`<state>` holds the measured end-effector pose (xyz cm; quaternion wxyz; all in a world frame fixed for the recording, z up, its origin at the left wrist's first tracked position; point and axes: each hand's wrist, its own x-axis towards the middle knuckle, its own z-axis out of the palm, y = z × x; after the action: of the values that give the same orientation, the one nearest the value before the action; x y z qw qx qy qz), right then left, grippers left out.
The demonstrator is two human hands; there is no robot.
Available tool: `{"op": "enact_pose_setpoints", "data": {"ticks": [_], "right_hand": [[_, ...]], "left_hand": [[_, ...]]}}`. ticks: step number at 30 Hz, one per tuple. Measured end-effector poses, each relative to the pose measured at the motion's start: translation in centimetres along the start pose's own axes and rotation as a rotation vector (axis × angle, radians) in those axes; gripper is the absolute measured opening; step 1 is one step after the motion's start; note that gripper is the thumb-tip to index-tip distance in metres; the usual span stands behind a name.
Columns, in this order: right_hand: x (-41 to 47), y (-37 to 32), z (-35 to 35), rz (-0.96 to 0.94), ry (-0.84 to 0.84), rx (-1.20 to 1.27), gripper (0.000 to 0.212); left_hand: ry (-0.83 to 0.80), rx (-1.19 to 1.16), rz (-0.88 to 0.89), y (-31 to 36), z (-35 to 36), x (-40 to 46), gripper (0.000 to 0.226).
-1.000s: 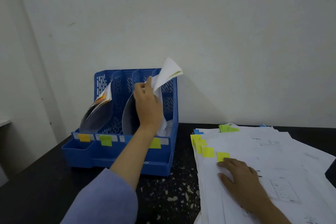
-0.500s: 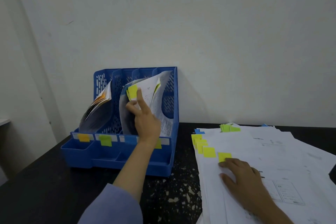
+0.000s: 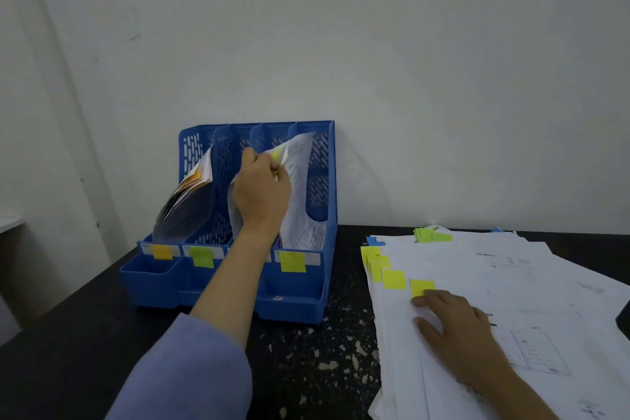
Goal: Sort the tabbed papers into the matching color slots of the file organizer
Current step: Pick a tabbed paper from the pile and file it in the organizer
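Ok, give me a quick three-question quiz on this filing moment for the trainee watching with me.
1. True or false: the left hand holds a white sheet with a yellow tab at the blue plastic file organizer.
2. Which slot label sits farthest to the viewer's left on the organizer's front? A) the orange label B) the green label C) the yellow label
3. Fill in: the right hand rests on the ____ of loose white tabbed papers on the black table.

Key: 1 true; 2 A; 3 stack.
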<state>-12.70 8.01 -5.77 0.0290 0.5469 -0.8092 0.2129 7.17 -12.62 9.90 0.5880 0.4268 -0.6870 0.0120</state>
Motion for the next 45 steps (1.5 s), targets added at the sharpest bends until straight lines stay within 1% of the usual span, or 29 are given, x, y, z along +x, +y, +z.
{"op": "enact_pose_setpoints", "data": {"ticks": [3,6,7,9,11,13,14,16,17,18,19,21,23,25,27,28,30,33,35,36,38,40,41,43,44,45], "right_hand": [[0.0,0.1,0.1,-0.004,0.007,0.01,0.032],[0.0,0.2,0.2,-0.006,0.016,0.022,0.031],[0.1,0.2,0.2,-0.007,0.018,0.023,0.031],[0.1,0.3,0.3,-0.011,0.02,0.026,0.031],[0.1,0.2,0.2,-0.012,0.007,0.049,0.03],[0.3,0.2,-0.1,-0.019,-0.021,0.086,0.03],[0.5,0.3,-0.5,-0.022,-0.042,0.104,0.03],[0.9,0.9,-1.7,-0.006,-0.072,0.151,0.03],[1.1,1.4,-2.4,0.019,-0.075,0.165,0.032],[1.0,2.2,-3.3,0.057,-0.077,0.158,0.035],[1.0,2.9,-4.0,0.099,-0.076,0.14,0.039],[0.8,4.5,-4.8,0.185,-0.071,0.095,0.049],[0.4,5.6,-4.9,0.261,-0.068,0.034,0.056],[0.0,6.4,-4.4,0.302,-0.06,-0.043,0.061],[-0.2,6.8,-3.6,0.319,-0.035,-0.078,0.063],[-0.2,7.0,-3.3,0.321,-0.024,-0.085,0.062],[-0.1,7.1,-2.9,0.318,0.0,-0.094,0.06],[0.0,7.2,-2.7,0.302,0.063,-0.067,0.056],[0.0,7.1,-2.6,0.269,0.153,-0.015,0.054],[0.0,6.9,-2.6,0.24,0.211,0.02,0.055],[0.1,6.3,-2.9,0.154,0.318,0.085,0.061],[0.2,5.6,-3.2,0.03,0.399,0.128,0.061],[0.2,5.2,-3.2,-0.034,0.434,0.156,0.055],[0.1,4.7,-3.4,-0.125,0.513,0.219,0.032],[0.0,4.5,-3.5,-0.143,0.551,0.251,0.022],[-0.1,4.5,-3.7,-0.147,0.589,0.288,0.017]], "left_hand": [[-0.015,0.006,-0.073,-1.4,-0.1,-0.1,0.009],[-0.018,0.013,-0.075,-1.6,-0.5,0.1,0.01],[-0.019,0.012,-0.064,-1.4,-0.7,0.2,0.013],[-0.023,-0.002,-0.034,-0.7,-1.1,0.0,0.028],[-0.025,-0.04,0.028,0.7,-1.6,-0.7,0.042],[-0.011,-0.072,0.134,2.5,-2.1,-2.2,0.048],[-0.005,-0.094,0.198,3.6,-2.3,-3.2,0.045],[-0.053,-0.162,0.355,5.5,-2.3,-5.5,0.028],[-0.131,-0.187,0.435,6.2,-2.0,-6.8,0.018],[-0.244,-0.208,0.479,6.8,-1.5,-8.2,0.011],[-0.379,-0.221,0.477,7.1,-0.9,-9.6,0.009],[-0.653,-0.239,0.381,7.1,0.8,-12.3,0.015],[-0.876,-0.254,0.237,7.0,2.6,-14.4,0.028],[-1.01,-0.283,0.101,6.9,4.3,-16.0,0.043],[-1.072,-0.317,-0.023,7.1,5.7,-17.3,0.054],[-1.071,-0.329,-0.064,7.2,6.3,-17.8,0.057],[-1.015,-0.366,-0.119,7.5,7.3,-18.4,0.056],[-0.899,-0.522,-0.233,8.3,8.0,-18.7,0.051],[-0.811,-0.633,-0.286,8.9,8.3,-19.2,0.051],[-0.78,-0.694,-0.285,9.2,8.4,-19.4,0.05],[-0.757,-0.791,-0.23,9.6,8.2,-19.6,0.046],[-0.776,-0.849,-0.159,9.7,7.7,-19.2,0.035],[-0.81,-0.89,-0.136,9.8,7.4,-19.0,0.028],[-0.878,-0.952,-0.144,9.8,6.8,-18.5,0.019],[-0.872,-0.968,-0.172,9.7,6.6,-18.3,0.013],[-0.837,-0.986,-0.208,9.4,6.6,-18.0,0.006]]}}
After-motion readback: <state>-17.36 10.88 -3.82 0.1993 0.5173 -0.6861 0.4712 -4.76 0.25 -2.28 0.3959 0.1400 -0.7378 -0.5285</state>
